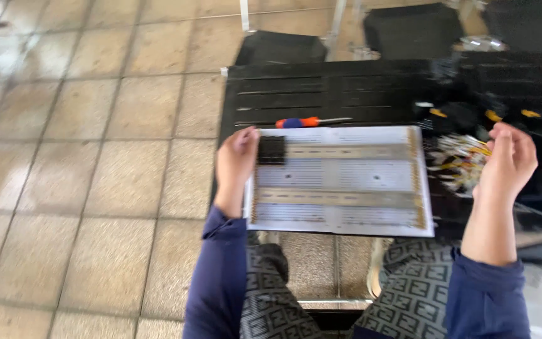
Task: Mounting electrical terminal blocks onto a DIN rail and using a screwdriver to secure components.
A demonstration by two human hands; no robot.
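1. Small black rectangular block (271, 150): seated on the upper metal rail at the left end of the panel, gripped by the left hand.
2. White rectangular slotted panel (340, 182) with two grey rails: flat on the black slatted table's near edge.

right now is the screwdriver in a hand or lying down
Lying down: the screwdriver rests flat on the black table beyond the white panel, and neither hand touches it.

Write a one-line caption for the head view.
Left hand holds a small black block on a white slotted metal panel; right hand is raised beside it.
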